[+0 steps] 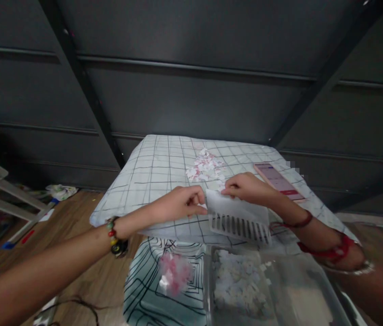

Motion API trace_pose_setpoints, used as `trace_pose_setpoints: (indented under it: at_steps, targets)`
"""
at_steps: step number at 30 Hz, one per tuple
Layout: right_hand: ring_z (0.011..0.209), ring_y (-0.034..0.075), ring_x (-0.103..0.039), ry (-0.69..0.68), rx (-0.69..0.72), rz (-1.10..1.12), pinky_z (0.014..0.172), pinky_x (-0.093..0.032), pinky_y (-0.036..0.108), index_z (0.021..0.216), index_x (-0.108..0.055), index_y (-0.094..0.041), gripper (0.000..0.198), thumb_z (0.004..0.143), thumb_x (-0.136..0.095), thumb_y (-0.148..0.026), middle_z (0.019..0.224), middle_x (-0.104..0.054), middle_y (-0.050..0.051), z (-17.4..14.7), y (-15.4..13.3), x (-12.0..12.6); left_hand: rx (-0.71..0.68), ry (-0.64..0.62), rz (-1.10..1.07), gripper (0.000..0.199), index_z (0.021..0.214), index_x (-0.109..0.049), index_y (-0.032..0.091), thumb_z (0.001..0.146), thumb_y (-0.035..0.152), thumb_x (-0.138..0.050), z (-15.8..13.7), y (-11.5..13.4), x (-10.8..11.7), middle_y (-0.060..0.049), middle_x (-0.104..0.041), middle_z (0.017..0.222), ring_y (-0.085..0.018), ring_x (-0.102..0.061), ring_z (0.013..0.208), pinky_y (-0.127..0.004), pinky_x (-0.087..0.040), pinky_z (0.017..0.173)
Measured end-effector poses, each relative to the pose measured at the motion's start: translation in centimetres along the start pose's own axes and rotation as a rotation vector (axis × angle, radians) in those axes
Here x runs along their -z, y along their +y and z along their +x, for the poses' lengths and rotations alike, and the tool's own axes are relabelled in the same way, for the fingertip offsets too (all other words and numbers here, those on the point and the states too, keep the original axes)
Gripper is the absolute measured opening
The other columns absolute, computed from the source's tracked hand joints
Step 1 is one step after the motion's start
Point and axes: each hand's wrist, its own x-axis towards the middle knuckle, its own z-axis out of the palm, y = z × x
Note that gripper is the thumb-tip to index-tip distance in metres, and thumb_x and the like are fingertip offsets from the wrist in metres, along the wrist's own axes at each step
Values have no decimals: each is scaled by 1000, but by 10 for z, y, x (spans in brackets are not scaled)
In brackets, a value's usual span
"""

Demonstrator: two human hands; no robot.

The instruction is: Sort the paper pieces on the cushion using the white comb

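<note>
My right hand (246,186) pinches the upper edge of a white sheet (235,206), which has a row of slots along its lower part. Close to the sheet's left edge, my left hand (186,201) has its thumb and forefinger drawn together on a small white paper piece (203,207), partly hidden by the fingers. Just beyond both hands, a heap of white and pink paper scraps (205,165) lies on a checked cloth (157,167).
A phone (278,181) lies right of the right hand. Nearer me are a clear plastic box (208,290) with many paper scraps and a clear bag of pink pieces (176,274) on a patterned teal cushion (147,294). A dark panelled wall (184,99) stands behind.
</note>
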Motion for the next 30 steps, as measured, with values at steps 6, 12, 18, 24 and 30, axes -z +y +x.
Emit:
trace_pose_setpoints:
  at_steps: [6,12,18,24,30]
  targets:
    - [88,16,-60,26,-115,-47,77,-51,36,105,-59,-15,28,89,-55,-37,102,-62,5,52,33,-11,-40,97,256,17,73,-50,17,80,17,-65,99,-36,3,3,-55,66,-16,-56,66,-25,-41,61]
    - [87,16,-60,73,-58,-12,80,-48,33,96,-63,-14,23,89,-52,-34,94,-64,5,23,58,-18,-182,92,356,10,82,-56,18,90,23,-55,106,-56,7,-2,-59,82,-19,-56,84,-30,-42,78]
    - [97,23,-55,92,71,6,82,-44,34,104,-60,-11,48,65,-76,-35,104,-60,12,-17,60,-30,-232,184,401,17,86,-54,19,95,27,-43,90,-59,25,-3,-55,87,-20,-54,88,-33,-44,82]
    - [103,25,-54,42,177,-13,88,-44,38,117,-56,-12,58,68,-75,-36,113,-58,14,-39,33,-38,-238,280,418,19,89,-54,18,97,27,-38,87,-80,25,-5,-55,92,-21,-53,91,-36,-44,85]
    - [104,28,-59,40,215,-142,85,-49,37,112,-61,-11,55,66,-77,-38,116,-61,17,-57,23,-55,-268,250,403,24,95,-56,18,98,31,-36,85,-90,25,-6,-55,100,-20,-52,101,-35,-41,94]
